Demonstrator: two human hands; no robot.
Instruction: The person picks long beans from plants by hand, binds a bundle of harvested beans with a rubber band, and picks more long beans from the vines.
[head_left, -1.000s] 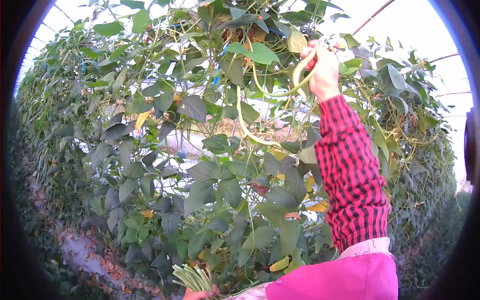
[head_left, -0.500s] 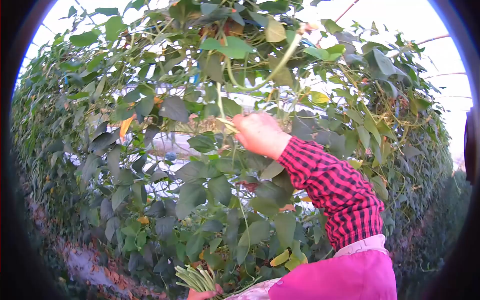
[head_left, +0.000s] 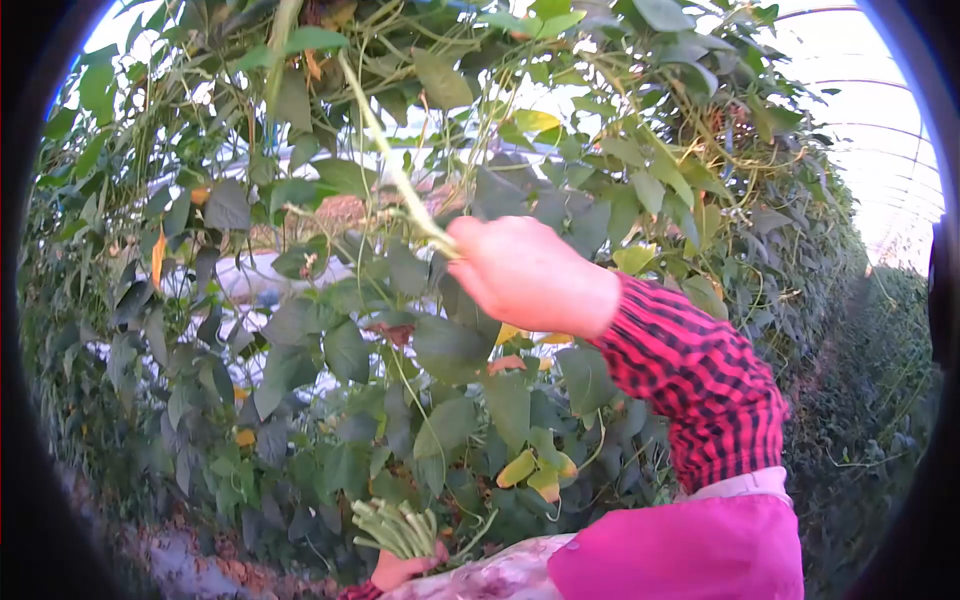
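My right hand (head_left: pixel 530 275), in a red-and-black checked sleeve (head_left: pixel 690 380), is closed around the lower end of a pale green long bean (head_left: pixel 390 160). The bean slants up and left from my fingers toward the leaves; I cannot tell whether its upper end is still attached. Low in the view, my left hand (head_left: pixel 405 570) is wrapped around a bunch of long beans (head_left: pixel 395 528), their cut-looking ends fanned to the left. Part of the left hand and the rest of the bunch are out of sight.
A tall wall of climbing bean vines (head_left: pixel 450 350) stands directly ahead, with some yellow leaves (head_left: pixel 535 470) low down. Greenhouse hoops (head_left: pixel 880 125) arch at the upper right above a row path (head_left: pixel 850 330). Dry leaves (head_left: pixel 240 575) litter the ground at lower left.
My right hand has come closer to me and slightly right, and the long bean now stretches up-left from it. The view has turned rightward. My left hand keeps the bunch low.
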